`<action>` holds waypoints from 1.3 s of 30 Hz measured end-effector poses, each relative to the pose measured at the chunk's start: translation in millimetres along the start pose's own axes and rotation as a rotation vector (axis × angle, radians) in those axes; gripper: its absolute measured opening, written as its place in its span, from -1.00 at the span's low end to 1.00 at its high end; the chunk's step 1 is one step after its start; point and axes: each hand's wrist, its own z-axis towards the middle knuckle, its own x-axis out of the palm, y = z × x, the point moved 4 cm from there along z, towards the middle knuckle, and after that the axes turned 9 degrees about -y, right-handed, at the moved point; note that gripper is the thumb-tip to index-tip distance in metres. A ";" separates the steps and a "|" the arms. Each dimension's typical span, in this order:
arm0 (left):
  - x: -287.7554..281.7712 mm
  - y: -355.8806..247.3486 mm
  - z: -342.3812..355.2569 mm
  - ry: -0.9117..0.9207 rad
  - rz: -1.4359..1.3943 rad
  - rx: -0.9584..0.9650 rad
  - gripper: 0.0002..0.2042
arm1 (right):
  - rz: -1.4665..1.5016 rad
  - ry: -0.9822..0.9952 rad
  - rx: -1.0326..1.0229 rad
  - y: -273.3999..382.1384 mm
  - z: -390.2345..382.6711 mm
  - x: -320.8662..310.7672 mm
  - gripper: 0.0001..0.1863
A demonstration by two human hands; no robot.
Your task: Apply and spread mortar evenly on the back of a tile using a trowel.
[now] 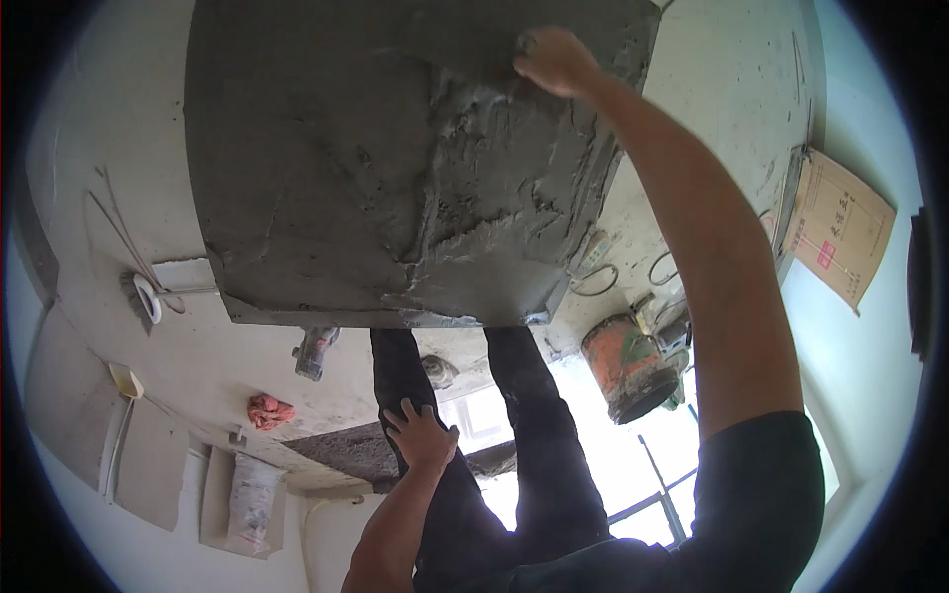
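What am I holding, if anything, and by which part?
Your right hand apparently grips a grey object, kind and part unclear. Your left hand, open on your left leg, holds nothing.

The person over there is dressed dark from top to bottom — a black short-sleeved shirt [583,565] that leans faintly green at the right sleeve [766,484], and black trousers [546,425] below. That sleeve is loose and roomy, its hem ending in a neat edge around the upper arm, above the elbow. The trousers are long, with soft creases around the knees — plain cloth, from what shows. The right forearm [672,158], left forearm [403,516], right hand [560,63] and left hand [423,437] are bare.
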 end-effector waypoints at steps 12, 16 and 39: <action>1.4 -4.3 -2.5 -0.030 0.045 0.017 -0.31 | 0.244 0.647 0.001 96.2 -176.3 104.4 -0.68; -2.6 -4.0 -2.6 -0.036 0.085 -0.011 -0.29 | 0.536 0.343 0.417 103.4 -252.6 102.2 -0.63; 15.0 1.2 -2.6 -0.127 0.183 0.080 -0.33 | 0.662 0.500 0.453 136.8 -281.7 165.4 -0.68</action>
